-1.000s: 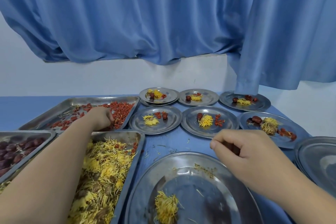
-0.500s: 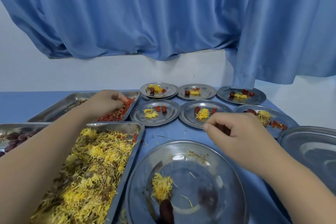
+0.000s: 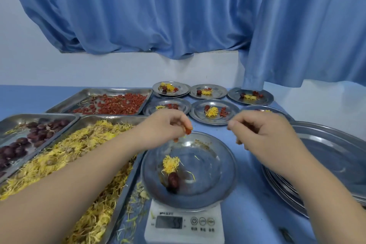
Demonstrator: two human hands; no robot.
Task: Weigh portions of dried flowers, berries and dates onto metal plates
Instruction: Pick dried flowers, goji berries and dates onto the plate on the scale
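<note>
Above the plate (image 3: pixel 215 166), left hand (image 3: pixel 163 127) pinches berries (image 3: pixel 188 131), fingers (image 3: pixel 178 120) curled.

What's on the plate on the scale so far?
A tuft of yellow dried flowers, one dark date and a few stray petals lie on the plate. The left hand pinches red berries over its far rim and covers a bit of that rim.

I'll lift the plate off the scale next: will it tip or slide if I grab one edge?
Probably tippy: the plate overhangs the small scale on both sides, so pressing a rim could rock it. Likely slippery, being smooth shiny metal. The date looks rounded and may roll.
</note>
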